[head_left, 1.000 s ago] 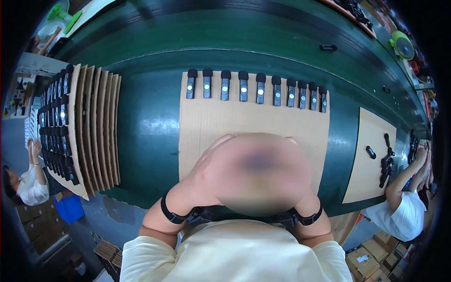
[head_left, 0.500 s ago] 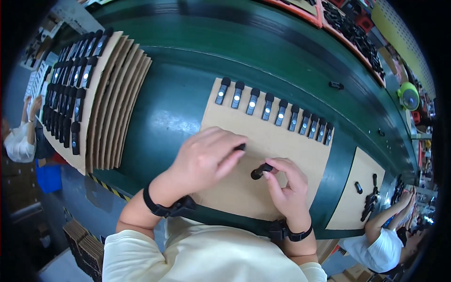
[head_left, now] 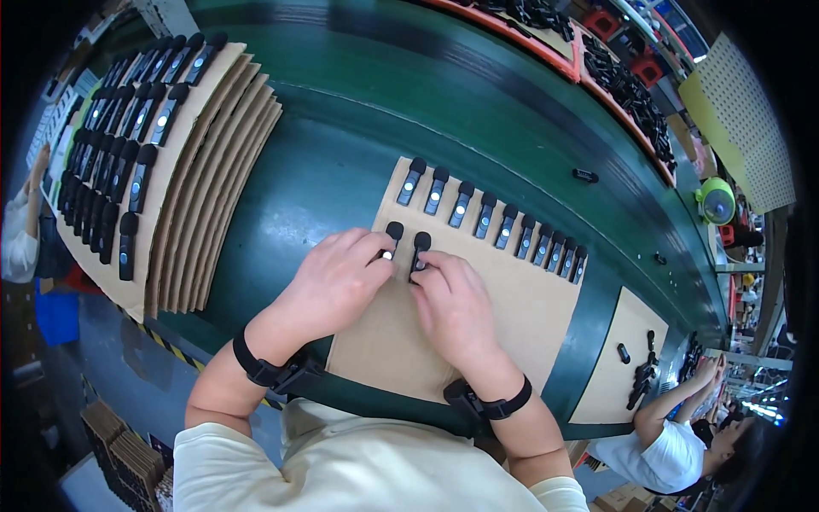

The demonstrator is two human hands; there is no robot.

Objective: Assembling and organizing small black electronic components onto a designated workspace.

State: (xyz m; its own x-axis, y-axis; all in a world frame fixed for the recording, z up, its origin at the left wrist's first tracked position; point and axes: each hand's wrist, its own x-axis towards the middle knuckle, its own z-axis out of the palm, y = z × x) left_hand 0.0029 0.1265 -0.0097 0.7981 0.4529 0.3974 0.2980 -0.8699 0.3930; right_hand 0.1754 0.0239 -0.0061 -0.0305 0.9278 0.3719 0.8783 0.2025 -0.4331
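On the green belt lies a card sheet w/ a far-edge row of clips; nearer, left hand pinches one clip, right hand another—prob. light, stiff, slick plastic, best held by the sides.

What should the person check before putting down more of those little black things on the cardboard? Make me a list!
1. Left hand has its small black device down on the cardboard sheet: ok.
2. Right hand has its own device down beside it: ok.
3. The two devices stand side by side without overlapping: ok.
4. They line up with the finished row above: cannot tell, fingers cover their lower ends.
5. Bare cardboard remains to the right for more: ok.
6. Loaded stack of sheets sits apart on the left: ok.
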